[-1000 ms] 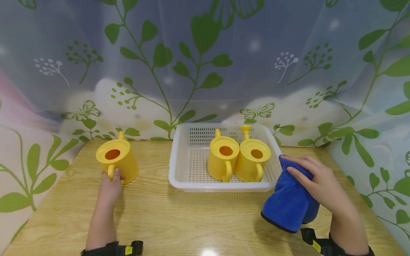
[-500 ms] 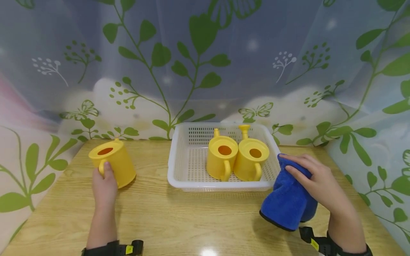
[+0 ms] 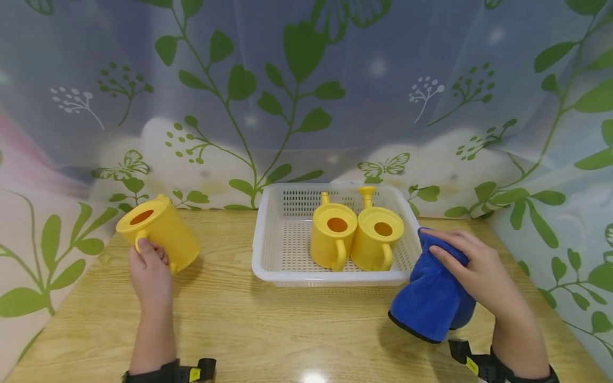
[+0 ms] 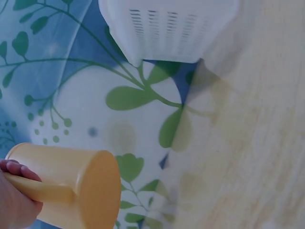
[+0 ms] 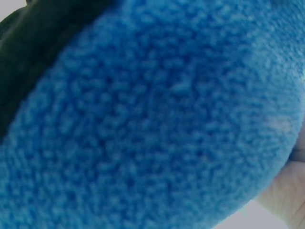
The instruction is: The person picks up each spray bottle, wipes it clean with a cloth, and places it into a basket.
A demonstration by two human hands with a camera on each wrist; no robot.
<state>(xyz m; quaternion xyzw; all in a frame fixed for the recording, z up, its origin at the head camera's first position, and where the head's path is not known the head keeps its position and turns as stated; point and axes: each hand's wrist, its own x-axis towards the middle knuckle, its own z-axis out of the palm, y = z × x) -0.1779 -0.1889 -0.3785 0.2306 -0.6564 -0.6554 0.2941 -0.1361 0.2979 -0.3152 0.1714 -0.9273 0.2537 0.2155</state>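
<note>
On the left of the head view, my left hand (image 3: pixel 151 271) grips the handle of a yellow watering can (image 3: pixel 167 234), which is tilted with its top toward the left. The left wrist view shows this watering can (image 4: pixel 62 176) from its base side, fingers wrapped round the handle. My right hand (image 3: pixel 479 266) holds a blue cloth (image 3: pixel 431 298) with a dark edge, right of the basket. That cloth (image 5: pixel 157 119) fills most of the right wrist view. Two more yellow watering cans, one in the middle (image 3: pixel 330 242) and one on the right (image 3: pixel 375 244), stand upright side by side in the basket.
A white perforated basket (image 3: pixel 330 277) stands at the back middle of the wooden table (image 3: pixel 268 335). Behind and beside the table hangs a curtain (image 3: pixel 215 133) printed with leaves and butterflies. Both wrists wear black bands with small cameras.
My left hand has raised the watering can slightly and tilted it further to the left. The right hand and blue cloth have stayed almost still, and the cans in the basket have not moved.
</note>
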